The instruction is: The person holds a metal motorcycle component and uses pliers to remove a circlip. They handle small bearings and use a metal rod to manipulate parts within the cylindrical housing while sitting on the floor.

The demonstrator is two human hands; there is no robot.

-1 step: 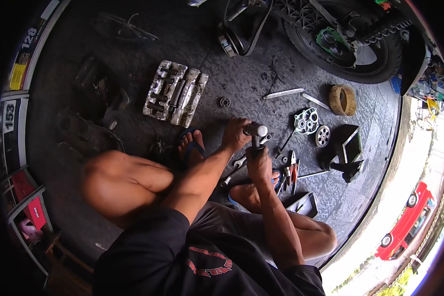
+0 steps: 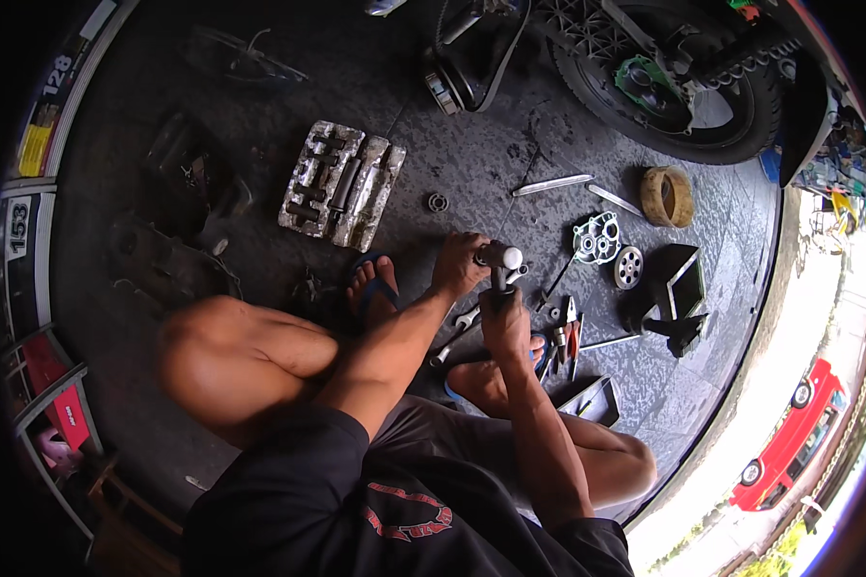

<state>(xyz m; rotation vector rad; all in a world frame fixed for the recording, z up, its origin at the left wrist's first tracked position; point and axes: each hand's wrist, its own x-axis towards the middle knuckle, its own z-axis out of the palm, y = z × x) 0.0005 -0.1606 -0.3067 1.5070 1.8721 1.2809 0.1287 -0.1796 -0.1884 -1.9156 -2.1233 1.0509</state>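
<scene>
My left hand (image 2: pixel 457 264) grips a dark metal piece (image 2: pixel 483 256) beside the pale, rounded head of a hammer (image 2: pixel 511 258). The hammer's dark handle is in my right hand (image 2: pixel 505 327), just below and right of the left. Wrenches (image 2: pixel 468 319) lie on the floor under and beside my hands. Pliers (image 2: pixel 571 327) and other tools are right of my right hand. A small round bearing (image 2: pixel 438 201) sits above my left hand, and a worn tray of dark sockets or pins (image 2: pixel 308 183) lies beyond it. A silver engine cover (image 2: pixel 596 238) is to the right.
A perforated disc (image 2: pixel 628 266), tan ring (image 2: pixel 656 197), black bin (image 2: pixel 678 279) and metal tray (image 2: pixel 587 401) lie at right. A motorcycle wheel (image 2: pixel 606 106) and belt assembly (image 2: pixel 445 91) are at the top. Dark parts (image 2: pixel 168 255) are at left. A red car (image 2: pixel 784 433) stands outside.
The red car outside has shifted very slightly along the street. My hands and the hammer are in almost the same position.
</scene>
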